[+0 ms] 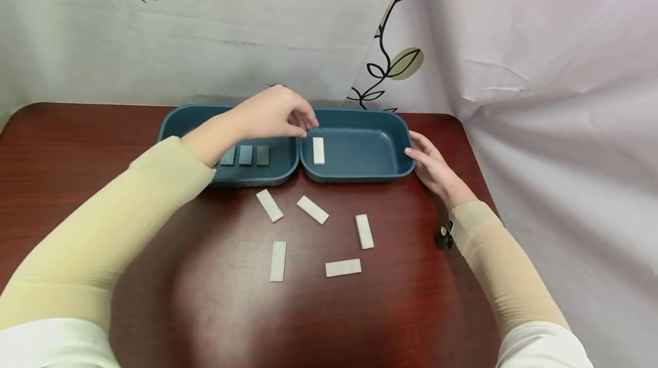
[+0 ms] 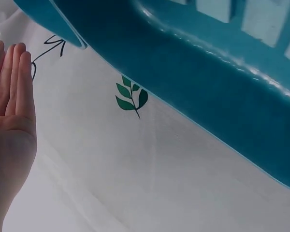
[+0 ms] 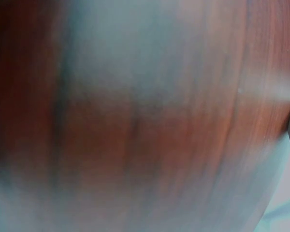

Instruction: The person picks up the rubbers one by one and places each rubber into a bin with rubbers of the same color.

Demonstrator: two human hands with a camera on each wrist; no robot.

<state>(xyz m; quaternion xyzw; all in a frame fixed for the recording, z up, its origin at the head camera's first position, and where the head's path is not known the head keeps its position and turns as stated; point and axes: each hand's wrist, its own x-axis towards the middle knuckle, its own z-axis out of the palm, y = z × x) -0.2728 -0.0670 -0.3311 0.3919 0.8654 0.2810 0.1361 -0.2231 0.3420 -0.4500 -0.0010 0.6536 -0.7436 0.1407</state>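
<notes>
My left hand hovers over the seam between two blue trays, thumb and fingertips just above a small white rectangular tile. That tile lies at the left end of the right blue tray. In the left wrist view, the fingers of the left hand look nearly straight. At the far right end of that tray, my right hand grips the rim, thumb over the edge. Several tiles sit in the left blue tray, partly behind the left forearm.
Scattered on the dark red wooden table before the trays are several white tiles. A pale curtain with leaf prints hangs behind the table and along its right side. The right wrist view shows mostly blurred tabletop.
</notes>
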